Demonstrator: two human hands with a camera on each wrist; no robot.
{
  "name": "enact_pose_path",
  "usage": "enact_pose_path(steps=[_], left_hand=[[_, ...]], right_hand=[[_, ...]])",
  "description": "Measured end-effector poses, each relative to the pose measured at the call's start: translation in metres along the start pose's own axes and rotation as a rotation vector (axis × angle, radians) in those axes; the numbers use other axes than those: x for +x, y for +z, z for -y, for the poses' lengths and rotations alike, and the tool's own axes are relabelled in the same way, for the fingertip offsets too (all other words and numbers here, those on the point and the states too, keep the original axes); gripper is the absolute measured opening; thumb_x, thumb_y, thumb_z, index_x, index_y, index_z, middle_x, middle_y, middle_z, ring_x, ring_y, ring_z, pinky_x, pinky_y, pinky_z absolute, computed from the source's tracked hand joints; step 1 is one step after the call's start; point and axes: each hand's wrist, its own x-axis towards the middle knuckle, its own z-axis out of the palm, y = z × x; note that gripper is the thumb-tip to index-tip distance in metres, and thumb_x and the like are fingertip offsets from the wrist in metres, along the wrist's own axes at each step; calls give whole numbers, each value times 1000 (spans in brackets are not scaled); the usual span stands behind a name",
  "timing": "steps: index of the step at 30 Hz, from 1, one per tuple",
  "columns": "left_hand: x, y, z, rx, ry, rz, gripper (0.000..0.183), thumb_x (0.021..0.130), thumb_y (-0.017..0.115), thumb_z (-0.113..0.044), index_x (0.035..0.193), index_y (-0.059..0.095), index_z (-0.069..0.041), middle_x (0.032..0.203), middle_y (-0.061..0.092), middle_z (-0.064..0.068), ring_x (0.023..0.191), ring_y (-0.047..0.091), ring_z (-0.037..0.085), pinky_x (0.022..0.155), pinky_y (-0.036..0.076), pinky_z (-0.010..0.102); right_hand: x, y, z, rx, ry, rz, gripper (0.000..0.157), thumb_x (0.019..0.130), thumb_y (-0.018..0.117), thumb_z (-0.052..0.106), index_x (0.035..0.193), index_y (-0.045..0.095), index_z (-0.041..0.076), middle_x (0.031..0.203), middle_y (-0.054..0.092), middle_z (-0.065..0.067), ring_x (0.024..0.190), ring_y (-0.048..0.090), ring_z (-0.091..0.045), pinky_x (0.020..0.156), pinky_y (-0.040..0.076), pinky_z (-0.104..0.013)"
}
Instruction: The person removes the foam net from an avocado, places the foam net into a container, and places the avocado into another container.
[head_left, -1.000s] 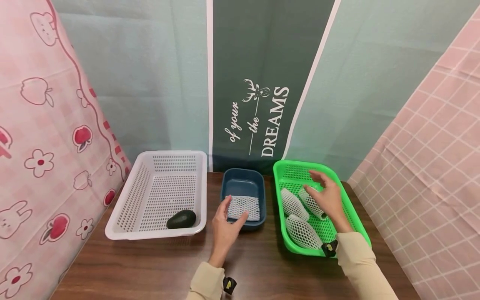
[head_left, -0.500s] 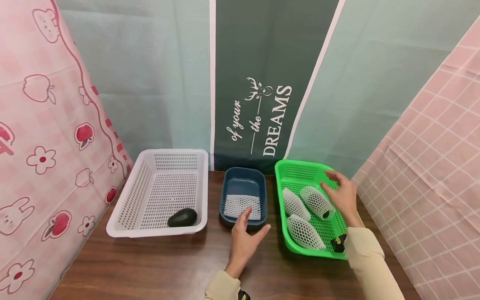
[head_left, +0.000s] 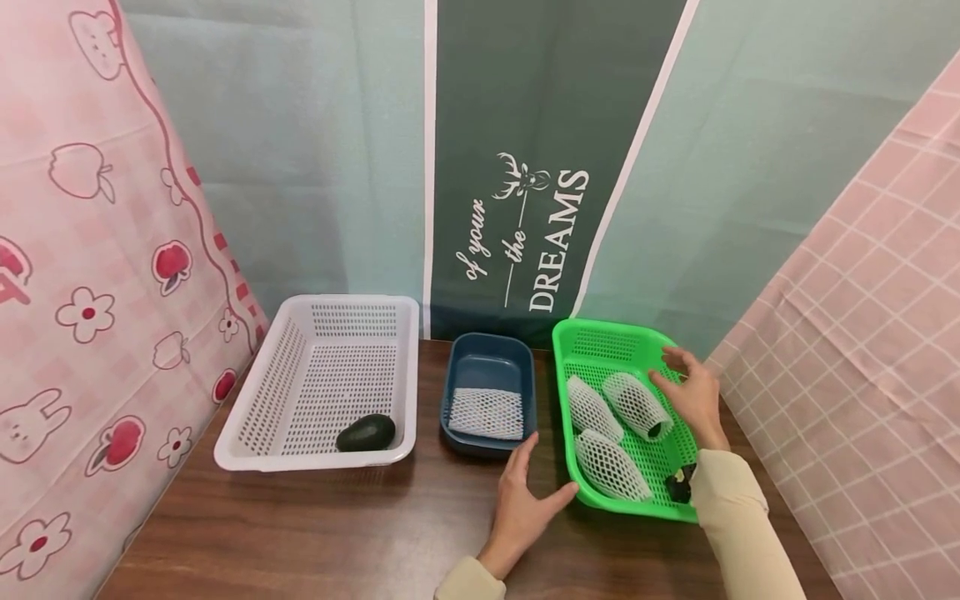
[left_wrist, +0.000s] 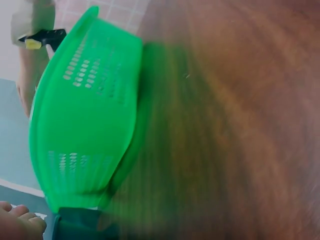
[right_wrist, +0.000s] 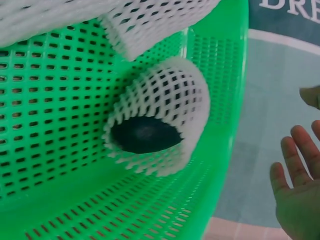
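My left hand (head_left: 525, 504), fingers spread, is at the front left corner of the green basket (head_left: 564, 417), its thumb tip right at the rim. My right hand (head_left: 692, 396) holds nothing and hovers over that basket's right side, thumb and fingers apart. Inside lie three white foam-net sleeves with things in them. In the right wrist view, the dark end of an avocado (right_wrist: 145, 134) pokes from one foam net (right_wrist: 175, 90). Another net-wrapped piece (head_left: 611, 467) is nearest the front, and a third wrapped piece (head_left: 592, 408) lies along the left wall.
Left of the green basket stands a small blue tray (head_left: 491, 371) with flat, white foam-net sleeves (head_left: 486, 414) in it. A white basket (head_left: 225, 454) at the left holds one bare avocado (head_left: 366, 433). All stand on a brown wooden table (head_left: 337, 533), with cloth hung behind and at both sides.
My left hand has moved right, from over the blue tray to the green basket's front corner. The right hand has drawn away from the wrapped avocado toward the basket's right side.
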Motion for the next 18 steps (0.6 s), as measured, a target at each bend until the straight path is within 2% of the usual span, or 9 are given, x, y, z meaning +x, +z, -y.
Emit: enact_pose_path(steps=[4, 9, 10, 15, 16, 18], left_hand=[[-2, 5, 2, 8, -45, 95, 87, 77, 82, -41, 149, 38, -18, 147, 40, 5, 131, 42, 29, 102, 40, 46], [-2, 9, 3, 44, -68, 218, 101, 74, 82, -47, 154, 25, -23, 154, 28, 3, 136, 33, 28, 103, 36, 52], [-2, 10, 3, 55, -71, 231, 103, 74, 82, -48, 155, 23, -24, 155, 26, 2, 137, 31, 27, 103, 35, 53], [0, 19, 3, 58, -73, 276, 113, 72, 83, -48, 157, 12, -25, 159, 16, 0, 141, 22, 24, 107, 31, 50], [1, 21, 3, 55, -82, 284, 115, 72, 83, -48, 157, 10, -25, 160, 14, -1, 142, 21, 23, 107, 30, 50], [2, 25, 5, 51, -93, 295, 118, 71, 84, -48, 157, 5, -26, 160, 10, -2, 143, 19, 22, 108, 29, 50]], right_hand=[[-3, 0, -6, 2, 68, 104, 55, 92, 70, 25, 136, 49, -2, 129, 53, -28, 118, 48, -44, 92, 39, -60], [-3, 3, -11, 37, 158, 221, 67, 91, 69, 35, 142, 42, -1, 138, 44, -30, 125, 41, -48, 93, 37, -63], [0, 7, -26, 38, 159, 227, 71, 91, 68, 40, 143, 41, 1, 138, 44, -28, 125, 41, -47, 91, 39, -63], [4, 12, -52, 51, 209, 220, 81, 85, 71, 51, 145, 40, 7, 137, 45, -25, 123, 43, -44, 78, 46, -59], [4, 12, -55, 57, 215, 223, 83, 84, 71, 52, 145, 40, 6, 137, 45, -25, 123, 43, -45, 78, 46, -60], [-1, 7, -44, 68, 230, 248, 82, 85, 71, 49, 145, 38, 4, 138, 42, -29, 124, 40, -48, 80, 44, -62]])
